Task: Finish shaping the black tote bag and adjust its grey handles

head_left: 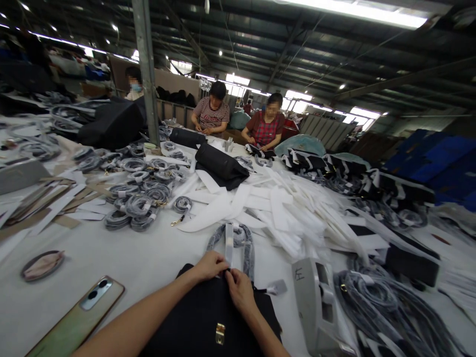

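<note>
A black handbag (201, 317) with a gold clasp (220, 333) lies on the table right in front of me. Its handle (248, 250), wrapped in clear plastic, loops away from me, and a white strip (229, 243) runs up over it. My left hand (211, 266) is closed, its fingertips pinching at the bag's top edge by the lower end of the strip. Close beside it, nearly touching, my right hand (241, 292) pinches at the same spot. The fingers hide exactly what is between them. A small tag (277, 287) hangs off the bag's right side.
A phone (80, 317) lies left, a grey tape dispenser (316, 302) right. Beyond are coiled wrapped straps (139, 206), white foam sheets (275, 208) and a black bag (222, 162). More wrapped straps (386, 307) lie right. Co-workers (212, 111) sit across the table, near a metal post (146, 69).
</note>
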